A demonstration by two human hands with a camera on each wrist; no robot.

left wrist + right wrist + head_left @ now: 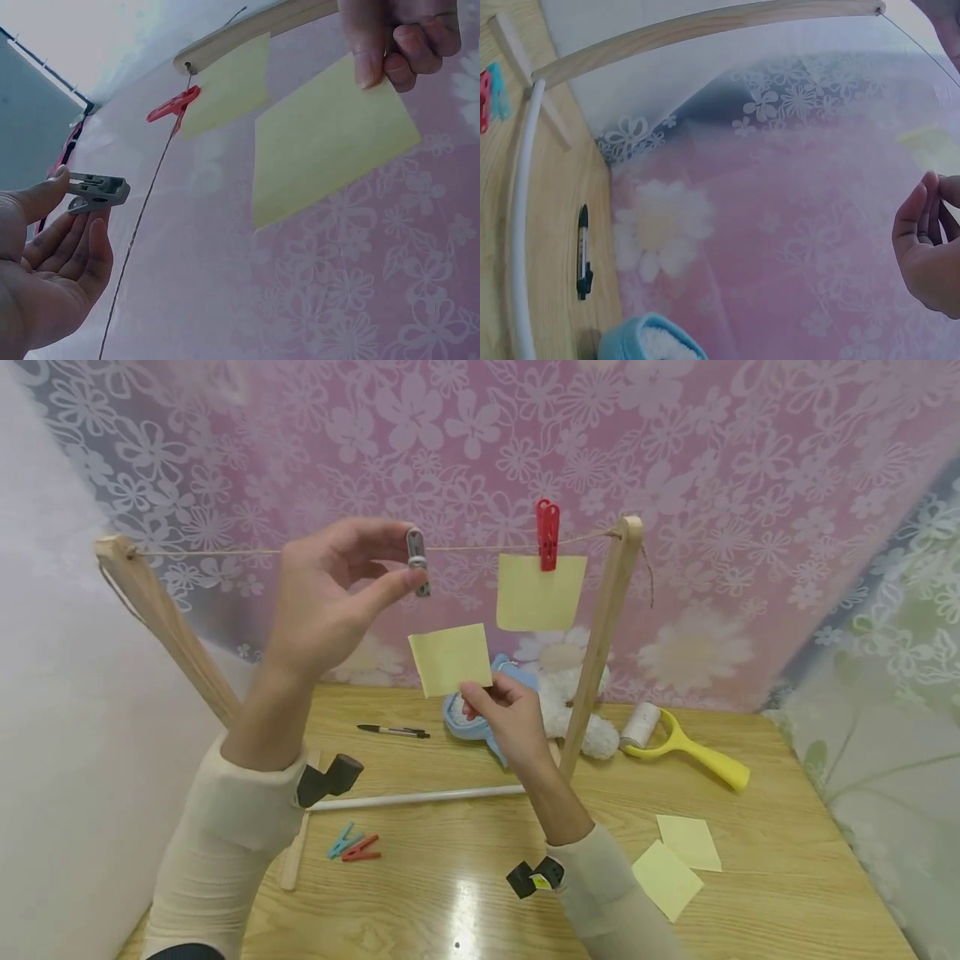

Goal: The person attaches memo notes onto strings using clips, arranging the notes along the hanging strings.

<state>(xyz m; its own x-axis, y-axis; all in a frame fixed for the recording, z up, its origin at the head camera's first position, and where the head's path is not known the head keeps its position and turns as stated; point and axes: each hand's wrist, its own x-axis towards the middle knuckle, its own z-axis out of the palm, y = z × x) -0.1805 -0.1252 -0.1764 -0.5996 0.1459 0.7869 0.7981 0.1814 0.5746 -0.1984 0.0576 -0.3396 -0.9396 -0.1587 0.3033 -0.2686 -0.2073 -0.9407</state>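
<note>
Between thumb and fingers, my left hand [322,597] pinches a grey clothespin [417,562] close to the string [225,552]. In the left wrist view the clothespin [97,192] lies between thumb and fingertips, beside the string [139,221]. My right hand [510,718] holds a yellow sticky note [450,660] by its lower right corner, below the string. To its right, another yellow note [540,597] hangs from the string under a red clothespin [548,535]. The right wrist view shows the right hand [934,251] pinching the note's edge.
Wooden posts [600,652] hold the string, with a white rod [420,799] low between them. On the table lie a blue clothespin [345,842], a red clothespin [362,849], a pen [393,731], two notes [667,881], a plush toy [555,710], a thread spool [641,725] and a yellow-handled tool [705,756].
</note>
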